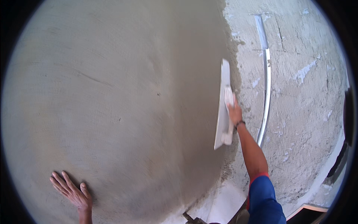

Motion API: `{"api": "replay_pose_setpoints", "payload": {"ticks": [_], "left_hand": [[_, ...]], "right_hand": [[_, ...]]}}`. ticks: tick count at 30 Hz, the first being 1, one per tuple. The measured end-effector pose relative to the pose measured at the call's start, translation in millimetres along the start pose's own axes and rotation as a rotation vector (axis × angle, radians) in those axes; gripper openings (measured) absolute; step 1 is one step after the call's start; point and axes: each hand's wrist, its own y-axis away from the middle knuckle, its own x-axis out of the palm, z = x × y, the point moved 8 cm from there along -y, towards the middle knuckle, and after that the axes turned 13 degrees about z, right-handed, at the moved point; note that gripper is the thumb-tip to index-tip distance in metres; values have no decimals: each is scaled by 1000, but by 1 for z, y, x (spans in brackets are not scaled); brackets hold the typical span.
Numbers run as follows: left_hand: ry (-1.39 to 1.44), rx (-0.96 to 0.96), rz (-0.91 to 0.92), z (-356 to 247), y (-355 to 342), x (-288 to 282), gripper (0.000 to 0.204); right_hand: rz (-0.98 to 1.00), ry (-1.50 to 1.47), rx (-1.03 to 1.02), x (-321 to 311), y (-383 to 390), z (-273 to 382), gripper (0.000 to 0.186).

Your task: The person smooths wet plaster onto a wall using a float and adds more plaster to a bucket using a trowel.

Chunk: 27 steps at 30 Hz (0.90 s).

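My right hand (235, 112) is wrapped round the handle of a long white plastering float (222, 106), its blade standing nearly upright against the wall. Fresh grey plaster (149, 93) covers the wall to the left, and the float sits near its darker, wet right edge. At the lower left my left hand (71, 190) lies flat on the plastered surface, fingers stretched out and holding nothing. A dark band circles my right wrist, below a blue sleeve with a red cuff.
Right of the float, rough bare wall (298, 112) shows pale patches. A silvery metal strip (267, 74) runs up it, looking bent in this view. Dark openings and a wooden edge (315, 207) lie at the lower right. Whitish surface (227, 203) borders the plaster below.
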Motion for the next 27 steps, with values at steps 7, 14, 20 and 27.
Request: {"api": "replay_pose_setpoints", "payload": {"ticks": [7,14,20,27], "left_hand": [[64,15,57,1,-1,4,71],[40,10,73,4,1,3,74],[99,31,63,3,2,5,74],[422,32,119,9,5,7,68]], "right_hand": [[19,-139,-184,44,94,40,67],[64,-179,-368,14,9,281,70],[-25,-101,-487,-50,-85,440,68],[77,-222,-604,30,12,465,68]]}}
